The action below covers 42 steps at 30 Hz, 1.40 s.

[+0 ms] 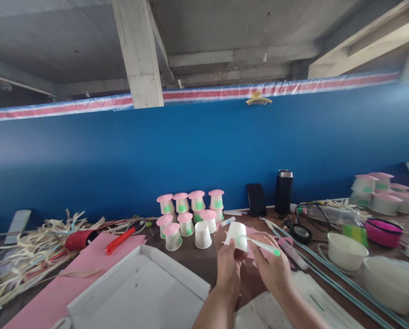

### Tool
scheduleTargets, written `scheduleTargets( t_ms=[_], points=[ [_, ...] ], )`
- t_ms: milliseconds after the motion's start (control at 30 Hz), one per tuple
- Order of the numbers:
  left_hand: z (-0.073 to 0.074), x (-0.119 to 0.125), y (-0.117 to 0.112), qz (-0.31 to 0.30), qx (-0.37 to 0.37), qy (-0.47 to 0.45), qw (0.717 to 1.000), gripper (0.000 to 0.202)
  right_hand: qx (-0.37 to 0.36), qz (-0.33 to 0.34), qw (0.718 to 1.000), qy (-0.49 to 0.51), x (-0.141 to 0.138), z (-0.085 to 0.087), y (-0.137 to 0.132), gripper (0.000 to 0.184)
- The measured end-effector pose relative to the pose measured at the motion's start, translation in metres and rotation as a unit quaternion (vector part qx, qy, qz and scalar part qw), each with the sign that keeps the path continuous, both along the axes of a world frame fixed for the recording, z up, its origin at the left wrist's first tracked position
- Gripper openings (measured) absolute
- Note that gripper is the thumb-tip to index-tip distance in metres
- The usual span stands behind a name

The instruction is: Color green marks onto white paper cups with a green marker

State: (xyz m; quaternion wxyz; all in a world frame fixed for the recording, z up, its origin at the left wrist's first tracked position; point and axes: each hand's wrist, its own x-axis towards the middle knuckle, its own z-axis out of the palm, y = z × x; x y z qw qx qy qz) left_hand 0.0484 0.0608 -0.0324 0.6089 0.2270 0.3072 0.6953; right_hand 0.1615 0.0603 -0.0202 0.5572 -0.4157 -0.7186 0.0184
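Observation:
A white paper cup [236, 232] is tilted in my left hand [229, 265], whose fingers are wrapped round its lower part. My right hand [274, 267] is closed on a white marker with a green end [264, 246]. The marker's front end meets the side of the cup; its tip is too small to make out. Just left of my hands stands a plain white cup [203, 237], upside down. Beyond it are several upturned cups [172, 237] topped with pink paper discs [197, 194], some stacked, with green patches on their sides.
A white box lid [139, 292] and pink paper [74, 274] lie at left, beside straw-like strips [15, 269]. A black bottle [284, 192] and a phone [256, 199] stand against the blue partition [190, 151]. Blue-grey tubes [344, 278] and white bowls [347, 251] are at right.

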Motion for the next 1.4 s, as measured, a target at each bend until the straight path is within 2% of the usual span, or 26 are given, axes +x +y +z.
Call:
scheduleTargets(
  t_ms=[167,367,567,700,833,1067,1400],
  points=[
    [-0.001,0.0009,-0.0007,-0.005,0.009,0.003,1.0,0.03,0.011,0.002,1.0,0.006,0.0017,0.0004,0.0017,0.02],
    [-0.0016,0.0,0.0017,0.011,-0.005,0.004,1.0,0.025,-0.068,-0.019,0.997,-0.014,0.0014,0.0055,-0.005,0.027],
    [0.0002,-0.0011,-0.0002,0.02,-0.011,0.011,1.0,0.023,-0.126,0.005,0.992,-0.026,-0.0006,0.0041,-0.0078,0.032],
    [-0.0006,-0.0014,-0.0015,0.017,-0.003,0.014,1.0,0.024,-0.12,-0.004,0.992,-0.034,-0.0025,0.0011,-0.0054,0.031],
    [-0.0028,-0.0012,-0.0004,0.006,0.009,0.016,1.0,0.025,-0.084,-0.024,0.996,-0.035,-0.0027,0.0013,-0.0036,0.029],
    [-0.0017,0.0,0.0009,-0.009,-0.008,0.038,0.999,0.027,-0.045,-0.038,0.998,-0.023,0.0015,0.0043,-0.0014,0.027],
    [-0.0022,-0.0028,0.0015,0.028,-0.003,0.027,0.999,0.028,-0.111,-0.005,0.993,-0.026,0.0027,0.0022,-0.005,0.03]
  ],
)
